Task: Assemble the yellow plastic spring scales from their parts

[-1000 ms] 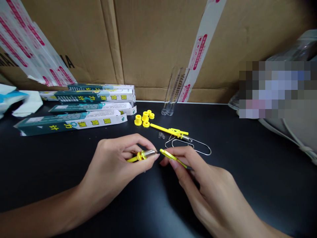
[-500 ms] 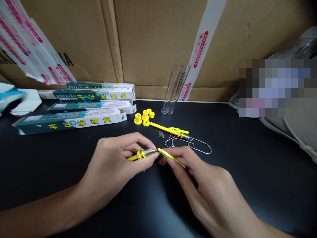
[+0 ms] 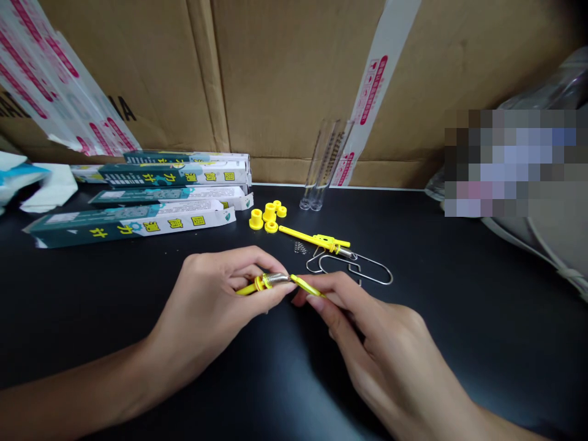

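Between the thumb and fingers of my left hand (image 3: 215, 300) is a yellow plastic rod (image 3: 248, 289) with a metal coil spring (image 3: 276, 278) at its right end. My right hand (image 3: 367, 331) pinches a thin flat yellow plastic piece (image 3: 305, 285), its tip meeting the spring's end at my left fingertips. Whether the two are joined I cannot tell. Just beyond my hands lies another yellow rod with a spring (image 3: 316, 242). Wire hooks (image 3: 372, 275) and a few small loose springs (image 3: 300, 248) rest beside it.
Several yellow plastic caps (image 3: 256, 219) sit behind my left hand. Clear tubes (image 3: 316, 177) stand upright near the cardboard wall (image 3: 285, 73). Printed narrow boxes (image 3: 138, 226) lie at the left on the black table (image 3: 275, 392). A pale bag (image 3: 546, 233) is at the right.
My right fingers have shifted slightly along the flat yellow piece, and less of its right end shows now. My left hand has stayed almost still.
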A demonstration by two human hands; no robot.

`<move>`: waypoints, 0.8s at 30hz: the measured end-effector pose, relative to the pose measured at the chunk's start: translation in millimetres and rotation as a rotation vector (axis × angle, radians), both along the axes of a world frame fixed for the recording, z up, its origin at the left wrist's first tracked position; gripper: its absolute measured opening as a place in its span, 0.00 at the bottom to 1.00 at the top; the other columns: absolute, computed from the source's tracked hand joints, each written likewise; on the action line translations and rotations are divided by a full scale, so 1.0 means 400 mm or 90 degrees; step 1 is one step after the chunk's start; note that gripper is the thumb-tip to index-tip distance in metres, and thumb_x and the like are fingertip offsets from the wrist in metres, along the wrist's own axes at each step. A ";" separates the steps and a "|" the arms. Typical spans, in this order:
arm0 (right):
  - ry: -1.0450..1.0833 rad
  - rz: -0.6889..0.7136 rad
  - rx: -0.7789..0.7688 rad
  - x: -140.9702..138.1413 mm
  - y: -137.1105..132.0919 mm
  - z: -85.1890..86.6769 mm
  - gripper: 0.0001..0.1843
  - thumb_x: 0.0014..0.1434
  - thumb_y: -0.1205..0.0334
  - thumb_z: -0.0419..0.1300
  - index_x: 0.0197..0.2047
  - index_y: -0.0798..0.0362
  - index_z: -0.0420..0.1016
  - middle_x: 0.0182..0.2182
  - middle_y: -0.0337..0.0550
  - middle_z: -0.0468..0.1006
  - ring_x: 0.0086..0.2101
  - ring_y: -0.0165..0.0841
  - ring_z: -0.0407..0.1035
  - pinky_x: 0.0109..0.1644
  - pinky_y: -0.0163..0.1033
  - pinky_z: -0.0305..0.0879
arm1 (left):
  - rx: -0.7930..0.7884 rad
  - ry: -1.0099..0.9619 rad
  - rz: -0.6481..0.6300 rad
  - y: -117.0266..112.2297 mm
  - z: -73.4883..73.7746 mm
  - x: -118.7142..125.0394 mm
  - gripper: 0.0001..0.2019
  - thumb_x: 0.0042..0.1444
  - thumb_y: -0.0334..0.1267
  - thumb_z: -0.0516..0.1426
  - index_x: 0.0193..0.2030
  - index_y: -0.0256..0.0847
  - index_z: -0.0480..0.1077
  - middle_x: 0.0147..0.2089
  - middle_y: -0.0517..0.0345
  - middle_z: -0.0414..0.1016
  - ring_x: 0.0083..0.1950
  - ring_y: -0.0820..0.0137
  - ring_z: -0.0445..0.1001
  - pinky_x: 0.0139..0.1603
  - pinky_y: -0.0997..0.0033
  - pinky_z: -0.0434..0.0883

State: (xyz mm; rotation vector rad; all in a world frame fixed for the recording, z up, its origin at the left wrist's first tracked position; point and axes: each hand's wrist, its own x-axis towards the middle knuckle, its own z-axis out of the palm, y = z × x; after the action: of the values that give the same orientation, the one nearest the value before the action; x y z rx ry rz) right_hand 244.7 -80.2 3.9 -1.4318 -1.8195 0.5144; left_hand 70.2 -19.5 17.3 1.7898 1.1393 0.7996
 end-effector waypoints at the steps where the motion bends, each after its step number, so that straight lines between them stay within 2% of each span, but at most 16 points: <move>1: 0.005 -0.002 -0.003 -0.001 0.001 0.002 0.10 0.68 0.68 0.50 0.42 0.49 0.72 0.32 0.39 0.82 0.27 0.29 0.77 0.30 0.28 0.71 | 0.000 0.002 0.000 0.000 0.001 -0.001 0.02 0.53 0.36 0.66 0.31 0.45 0.78 0.21 0.71 0.74 0.23 0.81 0.70 0.23 0.87 0.61; 8: 0.032 0.003 -0.050 0.001 -0.001 -0.001 0.11 0.69 0.68 0.50 0.42 0.50 0.73 0.27 0.35 0.79 0.21 0.25 0.70 0.27 0.27 0.66 | -0.014 0.007 0.001 0.002 0.006 0.000 0.03 0.53 0.35 0.67 0.30 0.43 0.78 0.20 0.70 0.74 0.22 0.80 0.68 0.24 0.87 0.62; 13: 0.101 0.030 -0.136 0.009 -0.010 -0.016 0.09 0.71 0.62 0.50 0.44 0.48 0.72 0.28 0.35 0.76 0.19 0.25 0.61 0.21 0.30 0.57 | -0.043 -0.016 0.004 -0.001 0.001 -0.004 0.02 0.53 0.37 0.66 0.32 0.44 0.79 0.20 0.71 0.73 0.17 0.83 0.61 0.17 0.86 0.57; 20: 0.241 0.061 -0.265 0.015 -0.015 -0.024 0.12 0.72 0.53 0.51 0.42 0.48 0.71 0.27 0.36 0.73 0.18 0.24 0.55 0.20 0.32 0.52 | -0.053 -0.049 -0.010 -0.007 -0.001 -0.009 0.02 0.54 0.36 0.66 0.32 0.44 0.79 0.21 0.70 0.75 0.19 0.82 0.66 0.19 0.89 0.63; 24: 0.226 0.059 -0.240 0.011 -0.016 -0.026 0.11 0.72 0.54 0.51 0.42 0.47 0.71 0.30 0.36 0.75 0.19 0.25 0.56 0.21 0.32 0.54 | -0.050 -0.075 -0.013 -0.009 0.000 -0.007 0.02 0.54 0.35 0.67 0.31 0.44 0.79 0.20 0.71 0.74 0.19 0.82 0.68 0.20 0.90 0.63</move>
State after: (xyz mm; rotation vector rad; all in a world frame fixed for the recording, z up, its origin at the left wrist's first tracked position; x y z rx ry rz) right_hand 249.2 -86.7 -6.6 -1.3886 -1.5592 1.1324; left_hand 67.5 -23.0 17.4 1.6650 1.0593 0.8262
